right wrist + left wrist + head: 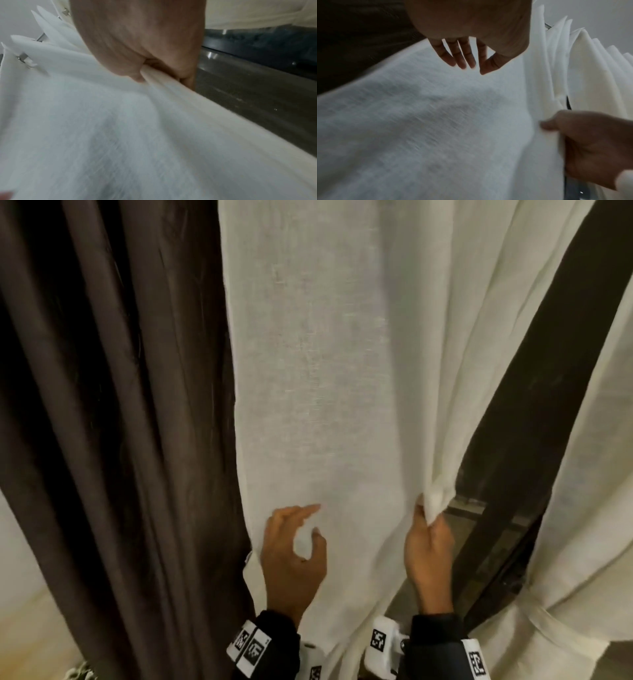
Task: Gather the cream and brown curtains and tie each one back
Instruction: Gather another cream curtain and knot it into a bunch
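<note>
A dark window frame (534,392) shows behind the curtains. The brown curtain (102,405) hangs at the left, touching the cream curtain (325,371) in the middle. The right hand (430,556) grips that curtain's bunched right edge; the left hand (291,556) hovers loose-fingered before its flat face. Another cream panel (589,508) hangs at right.

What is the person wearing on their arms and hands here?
Both hands are bare: left hand, right hand. Dark sleeves reach the wrists. Each wrist carries a white band printed with black square-code markers, plus a white camera unit.
</note>
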